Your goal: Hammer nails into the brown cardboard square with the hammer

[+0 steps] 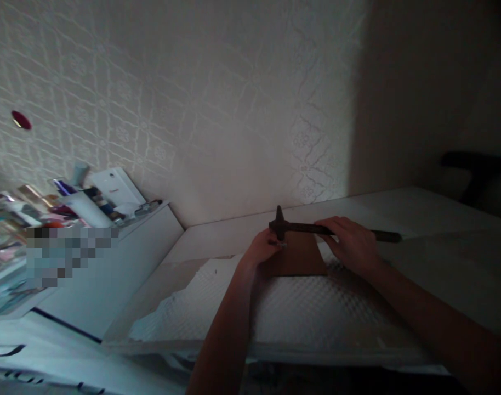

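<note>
A white table [398,208] extends beneath and beyond the hands, carrying a white textured sheet [300,312] nearer the camera than the hands. A patterned wallpapered wall [201,99] rises behind the hands. Well to the left of the hands, a white shelf unit [123,258] holds cluttered bottles and containers [81,203]. A small red disc [21,120] sits on the wall above that clutter. A dark object [476,164], indistinct, lies far right of the hands.

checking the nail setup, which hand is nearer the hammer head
Left. The left hand sits right at the hammer head; the right hand grips the handle further along.
</note>
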Available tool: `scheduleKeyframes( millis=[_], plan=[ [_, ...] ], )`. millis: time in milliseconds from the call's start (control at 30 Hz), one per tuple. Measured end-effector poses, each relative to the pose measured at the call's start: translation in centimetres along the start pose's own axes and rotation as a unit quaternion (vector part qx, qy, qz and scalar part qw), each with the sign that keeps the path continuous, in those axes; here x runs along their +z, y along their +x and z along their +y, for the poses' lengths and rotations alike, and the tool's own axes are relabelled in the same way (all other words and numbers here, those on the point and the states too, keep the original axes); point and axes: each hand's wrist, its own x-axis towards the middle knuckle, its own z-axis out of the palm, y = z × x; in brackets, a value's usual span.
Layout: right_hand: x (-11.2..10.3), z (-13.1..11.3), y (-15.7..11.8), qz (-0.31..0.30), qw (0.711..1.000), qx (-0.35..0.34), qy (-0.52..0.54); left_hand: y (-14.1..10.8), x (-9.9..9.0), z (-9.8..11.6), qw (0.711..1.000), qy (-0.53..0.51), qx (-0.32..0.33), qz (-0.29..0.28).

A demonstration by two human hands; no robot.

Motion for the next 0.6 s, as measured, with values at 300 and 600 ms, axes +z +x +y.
scheduleKeyframes(
  millis=[300,600],
  plan=[
    [0.23,0.28,-0.06,-0.001,1.000,-0.001,0.010,0.13,-0.02,-0.18,1.000,0.005,0.006,-0.005],
    [-0.04,0.08,0.02,-0.017,1.000,-0.003,0.008,-0.01,-0.10,0.01,1.000,0.015,0.003,-0.006]
  ],
)
